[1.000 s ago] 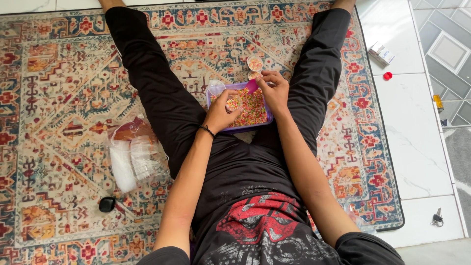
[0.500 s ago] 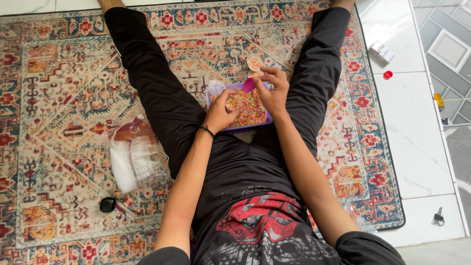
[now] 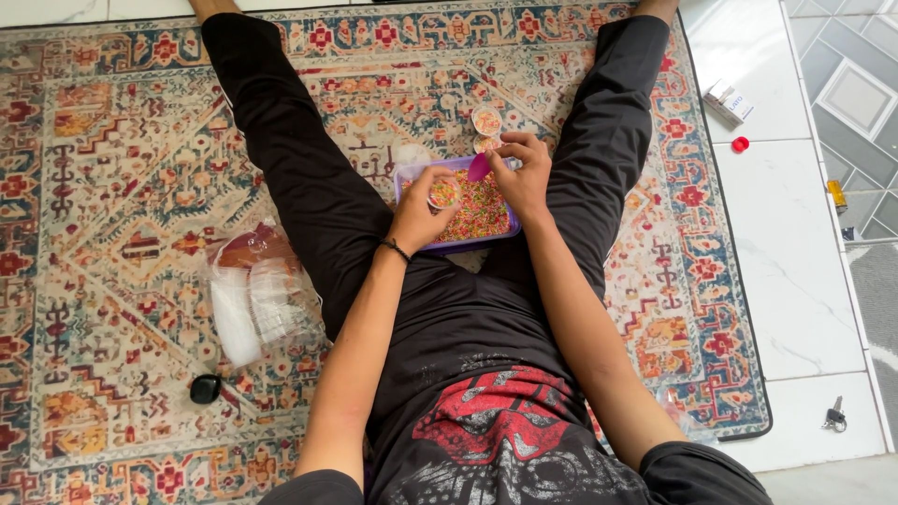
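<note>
Currently the left hand (image 3: pixel 418 213) is clamped on a small round clear cup (image 3: pixel 443 194) over the purple rectangular tray of multicoloured sprinkles (image 3: pixel 468 208). Just beside it, the right hand (image 3: pixel 524 178) pinches a small pink plastic spoon (image 3: pixel 480 167). Keeping cup and spoon low over the tray should catch any spill.

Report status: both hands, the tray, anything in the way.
Left hand grips small cup. Right hand grips pink scoop. Purple tray of sprinkles between legs. Nothing in the way.

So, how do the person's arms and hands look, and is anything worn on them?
Both arms are bare from the short black sleeves down. The left hand has a thin dark band around its wrist. The right hand shows no ring, watch or glove. Both hands are bare.
</note>
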